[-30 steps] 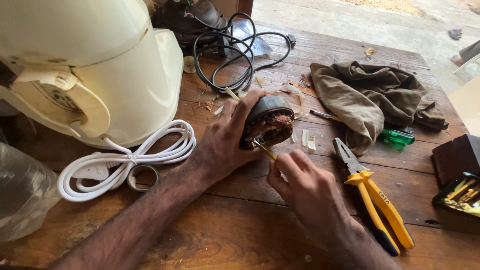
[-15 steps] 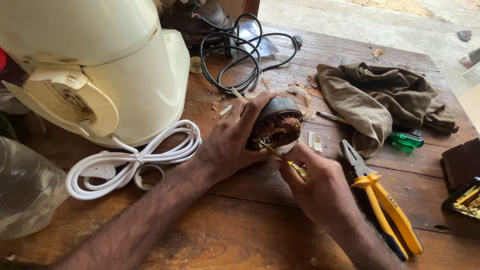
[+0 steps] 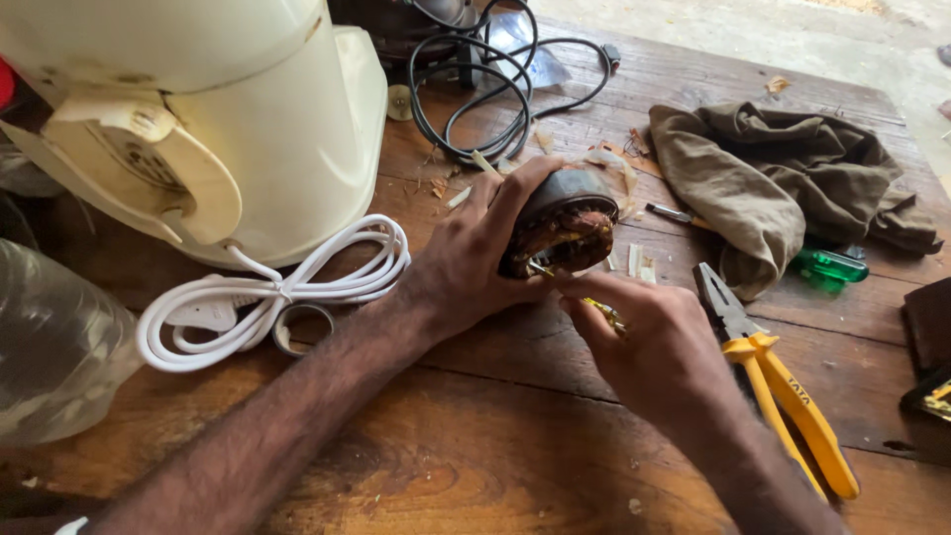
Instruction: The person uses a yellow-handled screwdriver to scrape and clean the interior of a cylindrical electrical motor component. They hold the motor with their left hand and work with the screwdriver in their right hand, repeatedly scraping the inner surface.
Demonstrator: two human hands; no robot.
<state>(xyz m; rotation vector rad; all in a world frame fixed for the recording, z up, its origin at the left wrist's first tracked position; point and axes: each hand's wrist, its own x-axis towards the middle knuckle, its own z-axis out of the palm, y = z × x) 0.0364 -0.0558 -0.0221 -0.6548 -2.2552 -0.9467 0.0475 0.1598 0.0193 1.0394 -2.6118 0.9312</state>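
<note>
left hand grips motor on counter; right hand pinches thin tool at its windings. yellow pliers just beside.

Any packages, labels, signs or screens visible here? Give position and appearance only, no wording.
Printed mark on the yellow-handled pliers: small dark lettering on the upper yellow grip, lying at right on the wooden table.
Clear plastic bag: far left edge, crumpled, see-through, unlabelled.
Clear plastic wrap: top centre beneath the black cable, crinkled, no label visible.
No signs or screens in view.
</note>
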